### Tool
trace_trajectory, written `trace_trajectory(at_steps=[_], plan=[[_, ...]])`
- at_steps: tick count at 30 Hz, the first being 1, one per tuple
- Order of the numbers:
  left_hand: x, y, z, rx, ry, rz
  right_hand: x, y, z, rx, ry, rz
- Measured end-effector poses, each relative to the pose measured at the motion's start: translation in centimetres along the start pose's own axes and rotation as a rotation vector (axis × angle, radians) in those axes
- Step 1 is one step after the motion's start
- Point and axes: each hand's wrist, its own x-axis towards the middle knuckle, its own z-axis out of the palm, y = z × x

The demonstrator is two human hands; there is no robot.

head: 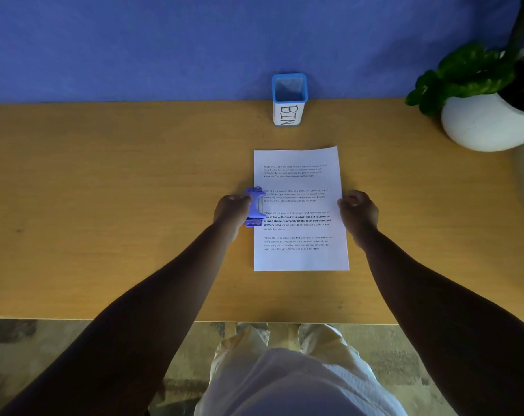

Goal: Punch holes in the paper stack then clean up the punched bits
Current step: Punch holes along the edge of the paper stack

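There is one view only, from a wide-angle camera worn on the person's head. It looks forward and steeply down over the worktop (104,175), from above its near edge toward the blue wall (134,40) behind it. Both forearms reach in from the bottom corners, and the person's own lap and the floor (29,355) fill the lower strip.
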Motion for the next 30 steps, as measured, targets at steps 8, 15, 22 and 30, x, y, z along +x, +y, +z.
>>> trace_trajectory(at_steps=[8, 15, 22, 30], plan=[[0.2, -0.4, 0.0, -0.009, -0.021, 0.013, -0.3, 0.2, 1.0, -0.142, 0.012, -0.106], [0.1, -0.3, -0.4, -0.008, -0.078, 0.035, -0.7, 0.0, 1.5, -0.204, 0.168, -0.075], [0.2, -0.5, -0.2, 0.014, -0.067, 0.046, -1.0, 0.7, 2.0, -0.356, 0.118, -0.129], [-0.1, -0.3, -0.4, -0.003, -0.073, 0.034, -1.5, 1.0, 2.2, -0.388, 0.112, -0.140]])
